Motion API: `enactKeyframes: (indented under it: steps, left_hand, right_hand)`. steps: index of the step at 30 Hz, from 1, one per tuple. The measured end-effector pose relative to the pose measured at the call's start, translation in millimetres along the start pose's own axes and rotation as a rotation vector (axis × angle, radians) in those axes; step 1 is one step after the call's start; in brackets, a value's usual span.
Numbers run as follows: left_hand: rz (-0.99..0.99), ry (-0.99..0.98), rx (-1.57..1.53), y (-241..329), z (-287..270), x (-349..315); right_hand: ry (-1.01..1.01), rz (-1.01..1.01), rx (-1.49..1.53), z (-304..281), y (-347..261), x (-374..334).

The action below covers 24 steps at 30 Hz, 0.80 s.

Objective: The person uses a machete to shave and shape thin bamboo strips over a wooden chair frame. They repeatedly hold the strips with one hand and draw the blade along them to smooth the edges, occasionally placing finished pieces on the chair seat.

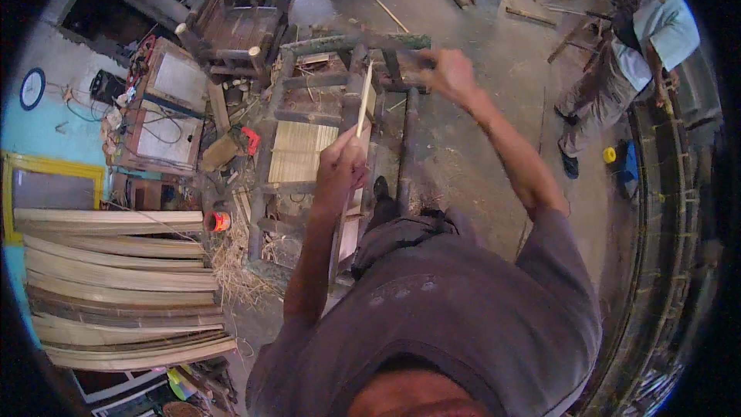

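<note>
My left hand [343, 161] is closed around a thin pale wooden strip [364, 104], which points up and away from it. The strip lies over a furniture frame [309, 117] of dark round poles. Pale slats [299, 152] fill one section of that frame, left of my left hand. Out to the right, my right hand [450, 75] is raised by the end of the frame's far top pole [386, 42]. Motion smears its fingers, and I cannot make out whether they hold anything.
Bundles of long pale slats [116, 266] are stacked at the left, near an orange tin [218, 222] and wood shavings [241, 266]. A red tool [249, 140] lies beyond. Another person [617, 69] stands at the right beside a long dark slatted piece [656, 247]. Dark wooden furniture [239, 27] stands behind.
</note>
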<state>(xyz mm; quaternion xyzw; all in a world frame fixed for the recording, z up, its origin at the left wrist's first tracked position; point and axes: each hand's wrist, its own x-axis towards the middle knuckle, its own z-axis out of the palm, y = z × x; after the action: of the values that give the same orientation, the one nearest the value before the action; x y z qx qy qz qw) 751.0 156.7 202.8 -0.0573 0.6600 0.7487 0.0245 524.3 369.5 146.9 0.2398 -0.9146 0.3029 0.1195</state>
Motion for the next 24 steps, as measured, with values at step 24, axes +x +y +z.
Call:
enactKeyframes:
  steps: [24]
  left_hand:
    - [-0.011,0.151,0.115,-10,-3,-35]
  right_hand:
    - [0.0,0.105,0.042,-5,27,23]
